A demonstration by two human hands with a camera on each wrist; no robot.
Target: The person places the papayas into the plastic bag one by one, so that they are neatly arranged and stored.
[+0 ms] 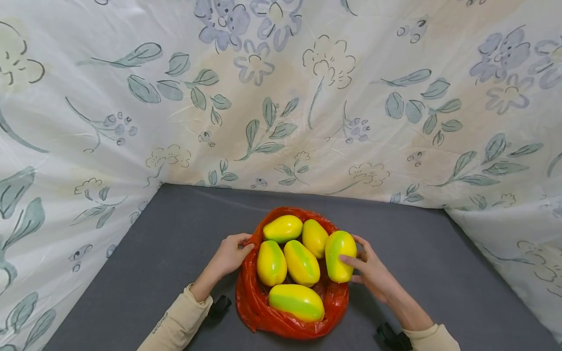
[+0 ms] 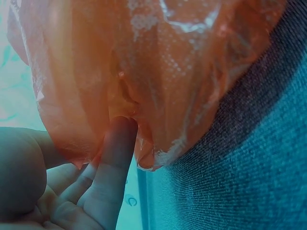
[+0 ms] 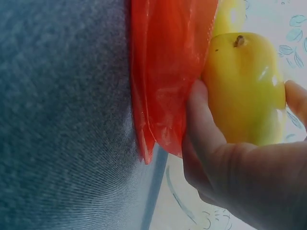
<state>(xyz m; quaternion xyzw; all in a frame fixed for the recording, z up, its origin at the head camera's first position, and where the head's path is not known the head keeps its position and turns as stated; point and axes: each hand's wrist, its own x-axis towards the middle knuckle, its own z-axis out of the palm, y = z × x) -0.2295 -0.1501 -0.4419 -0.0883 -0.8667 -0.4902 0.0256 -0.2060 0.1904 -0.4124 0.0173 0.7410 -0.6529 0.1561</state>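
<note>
A red plastic bag (image 1: pixel 249 297) stands with its mouth open and its rim folded outward, several yellow-green mangoes (image 1: pixel 301 263) inside it. At the bag's left rim my left hand (image 1: pixel 229 254) pinches the plastic between thumb and fingers; the left wrist view shows the thin bag (image 2: pixel 168 81) hanging over those fingertips. On the right side, my right hand (image 1: pixel 375 275) grips one mango (image 1: pixel 337 258) at the bag's rim, thumb on one side and fingers on the other. In the right wrist view this mango (image 3: pixel 244 91) shows its brown stem end, beside the red plastic.
The bag stands on a dark grey table (image 1: pixel 193 219). A floral cloth (image 1: pixel 281 112) hangs behind the table and along both its sides. Dark wrist devices, one (image 1: pixel 218 308) on the left and one (image 1: pixel 393 337) on the right, sit below the forearms.
</note>
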